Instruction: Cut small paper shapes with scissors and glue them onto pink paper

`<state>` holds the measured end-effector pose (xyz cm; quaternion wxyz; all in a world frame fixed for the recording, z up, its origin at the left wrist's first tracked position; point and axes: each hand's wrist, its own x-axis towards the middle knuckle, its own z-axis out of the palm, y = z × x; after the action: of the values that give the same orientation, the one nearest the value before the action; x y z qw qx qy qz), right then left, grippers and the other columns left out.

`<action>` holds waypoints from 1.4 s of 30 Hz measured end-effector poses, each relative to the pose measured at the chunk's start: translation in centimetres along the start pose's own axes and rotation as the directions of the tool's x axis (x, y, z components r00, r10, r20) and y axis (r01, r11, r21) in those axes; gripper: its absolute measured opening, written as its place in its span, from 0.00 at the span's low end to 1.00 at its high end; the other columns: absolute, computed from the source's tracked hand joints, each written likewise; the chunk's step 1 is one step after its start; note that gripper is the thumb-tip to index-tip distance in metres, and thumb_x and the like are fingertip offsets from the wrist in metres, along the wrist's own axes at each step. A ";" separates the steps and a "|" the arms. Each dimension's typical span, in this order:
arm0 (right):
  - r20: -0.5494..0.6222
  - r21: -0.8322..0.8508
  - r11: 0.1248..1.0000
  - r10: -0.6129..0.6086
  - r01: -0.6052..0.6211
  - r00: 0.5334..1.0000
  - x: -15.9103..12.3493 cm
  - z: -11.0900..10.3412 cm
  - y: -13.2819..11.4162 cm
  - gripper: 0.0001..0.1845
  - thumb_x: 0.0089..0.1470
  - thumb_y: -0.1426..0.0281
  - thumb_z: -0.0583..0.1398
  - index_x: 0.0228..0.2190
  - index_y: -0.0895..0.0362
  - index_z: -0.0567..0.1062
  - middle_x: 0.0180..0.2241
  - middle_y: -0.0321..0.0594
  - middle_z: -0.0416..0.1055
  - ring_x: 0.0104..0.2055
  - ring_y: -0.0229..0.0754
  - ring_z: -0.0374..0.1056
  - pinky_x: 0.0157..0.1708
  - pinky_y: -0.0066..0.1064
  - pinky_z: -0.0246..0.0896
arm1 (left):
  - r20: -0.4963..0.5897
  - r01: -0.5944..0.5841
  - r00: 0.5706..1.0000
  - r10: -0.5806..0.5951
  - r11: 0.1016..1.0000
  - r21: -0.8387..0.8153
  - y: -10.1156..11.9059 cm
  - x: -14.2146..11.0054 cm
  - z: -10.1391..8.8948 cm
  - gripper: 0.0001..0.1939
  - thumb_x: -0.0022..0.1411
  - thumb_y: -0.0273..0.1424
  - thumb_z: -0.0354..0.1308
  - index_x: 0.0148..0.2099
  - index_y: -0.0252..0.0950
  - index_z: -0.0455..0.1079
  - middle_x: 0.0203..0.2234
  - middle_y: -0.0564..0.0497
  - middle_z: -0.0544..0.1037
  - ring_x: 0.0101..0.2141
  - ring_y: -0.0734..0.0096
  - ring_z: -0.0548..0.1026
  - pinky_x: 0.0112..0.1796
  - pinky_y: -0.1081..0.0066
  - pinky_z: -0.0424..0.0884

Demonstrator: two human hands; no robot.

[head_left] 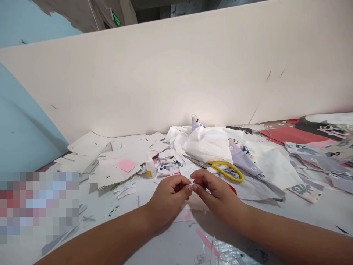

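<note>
My left hand (168, 197) and my right hand (213, 191) meet over the white table, fingertips pinched together on something small that I cannot make out. Under them lies a pale paper piece (197, 202) and a light pink scrap (184, 215). Just beyond my right hand lie scissors with yellow handles (223, 167) on a heap of white and lilac printed fabric (220, 145). A small white glue bottle (150, 165) stands a little beyond my left hand.
Cut white paper sheets (110, 158) with a pink square note (126, 164) are piled at the back left. Red card (292, 135) and more printed fabric (317, 154) lie at the right. A tall cream board (176, 81) walls the table's far side.
</note>
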<state>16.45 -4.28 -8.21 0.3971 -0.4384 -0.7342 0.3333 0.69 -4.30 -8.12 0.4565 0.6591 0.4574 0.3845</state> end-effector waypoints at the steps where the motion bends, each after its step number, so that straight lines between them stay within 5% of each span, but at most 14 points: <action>1: -0.002 0.009 0.999 0.031 -0.031 1.000 0.1 0.0 0.0 0.08 0.51 0.72 0.53 0.36 0.56 0.67 0.25 0.34 0.68 0.28 0.38 0.64 0.27 0.28 0.58 | -0.002 -0.017 1.000 0.017 1.000 0.019 0.0 0.0 -0.1 0.09 0.54 0.32 0.53 0.25 0.34 0.66 0.20 0.54 0.67 0.25 0.74 0.64 0.29 0.74 0.61; 6: 0.035 -0.094 0.992 0.082 -0.078 0.996 0.2 -0.1 0.1 0.08 0.52 0.68 0.53 0.23 0.56 0.67 0.21 0.33 0.65 0.25 0.37 0.62 0.24 0.28 0.55 | 0.002 0.014 1.000 -0.014 0.998 -0.055 -0.3 -0.1 0.1 0.08 0.54 0.34 0.53 0.27 0.35 0.67 0.20 0.54 0.68 0.24 0.75 0.65 0.29 0.74 0.61; 14: -0.014 -0.292 0.956 0.027 -0.030 1.000 0.4 -1.6 -0.6 0.10 0.54 0.65 0.49 0.26 0.55 0.66 0.24 0.35 0.67 0.27 0.39 0.62 0.25 0.28 0.56 | 0.002 0.090 0.996 -0.094 0.946 -0.311 -0.3 0.1 0.0 0.06 0.53 0.32 0.57 0.27 0.34 0.68 0.20 0.54 0.69 0.24 0.77 0.67 0.28 0.75 0.61; 17: -0.047 -0.620 0.781 0.061 -0.077 0.997 1.3 -3.5 0.0 0.07 0.50 0.67 0.53 0.32 0.55 0.68 0.35 0.43 0.69 0.37 0.47 0.65 0.32 0.34 0.57 | -0.021 0.156 0.983 -0.184 0.884 -0.441 -0.4 0.1 -0.5 0.06 0.52 0.32 0.59 0.29 0.36 0.67 0.21 0.55 0.70 0.24 0.78 0.68 0.26 0.76 0.61; 20: -0.045 -0.795 0.559 0.331 -0.235 0.942 2.2 -5.4 1.1 0.09 0.44 0.68 0.56 0.31 0.57 0.69 0.36 0.48 0.69 0.38 0.51 0.66 0.27 0.33 0.56 | -0.019 0.179 0.975 -0.222 0.833 -0.523 -0.4 0.2 -0.9 0.07 0.50 0.32 0.61 0.29 0.36 0.67 0.21 0.55 0.71 0.23 0.78 0.68 0.26 0.77 0.62; 23: -0.012 -0.809 0.526 0.431 -0.262 0.902 2.8 -6.3 2.0 0.05 0.42 0.66 0.57 0.21 0.55 0.68 0.24 0.42 0.70 0.24 0.47 0.67 0.18 0.30 0.51 | -0.010 0.165 0.978 -0.210 0.798 -0.580 -0.6 0.4 -1.1 0.07 0.49 0.31 0.62 0.29 0.35 0.67 0.20 0.55 0.71 0.23 0.80 0.69 0.27 0.78 0.62; 27: -0.014 -0.802 0.543 0.399 -0.249 0.917 3.0 -6.5 1.9 0.07 0.40 0.65 0.57 0.18 0.54 0.65 0.19 0.39 0.68 0.21 0.44 0.64 0.17 0.29 0.47 | -0.015 0.179 0.970 -0.242 0.757 -0.628 -0.9 0.7 -1.2 0.07 0.49 0.31 0.62 0.28 0.35 0.67 0.19 0.55 0.71 0.21 0.81 0.69 0.25 0.79 0.61; 32: -0.061 -0.604 0.757 0.269 -0.251 0.961 3.0 -7.1 1.0 0.09 0.45 0.64 0.55 0.20 0.54 0.63 0.18 0.35 0.64 0.18 0.38 0.58 0.18 0.28 0.44 | -0.043 0.172 0.961 -0.275 0.709 -0.684 -1.0 1.0 -1.5 0.07 0.48 0.29 0.63 0.27 0.35 0.66 0.18 0.56 0.71 0.20 0.82 0.68 0.24 0.80 0.61; 35: 0.004 -0.159 0.940 0.307 -0.302 0.952 2.9 -6.9 0.7 0.07 0.46 0.64 0.55 0.23 0.55 0.64 0.21 0.34 0.64 0.20 0.37 0.59 0.20 0.28 0.48 | -0.057 0.172 0.954 -0.294 0.695 -0.698 -0.9 1.1 -1.5 0.07 0.47 0.28 0.62 0.26 0.35 0.65 0.18 0.56 0.70 0.19 0.82 0.67 0.22 0.81 0.60; 38: 0.224 0.333 0.887 0.255 -0.320 0.941 2.5 -5.9 0.6 0.08 0.42 0.70 0.58 0.29 0.55 0.65 0.24 0.32 0.63 0.22 0.34 0.58 0.22 0.27 0.51 | -0.079 0.165 0.952 -0.296 0.711 -0.684 -0.6 1.0 -1.4 0.07 0.46 0.27 0.62 0.25 0.34 0.65 0.16 0.56 0.70 0.18 0.82 0.66 0.22 0.81 0.60; 42: 0.369 0.410 0.845 0.191 -0.343 0.910 1.6 -4.3 0.1 0.13 0.39 0.72 0.61 0.28 0.56 0.62 0.20 0.27 0.55 0.20 0.30 0.50 0.20 0.24 0.46 | -0.112 0.124 0.962 -0.248 0.766 -0.631 -0.1 0.6 -1.6 0.06 0.48 0.29 0.61 0.26 0.35 0.66 0.17 0.57 0.71 0.19 0.82 0.67 0.24 0.79 0.61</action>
<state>19.79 -2.21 -5.86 0.3177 -0.3706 -0.6168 0.6175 -0.61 -3.33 -7.70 0.6375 0.3845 0.4105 0.5265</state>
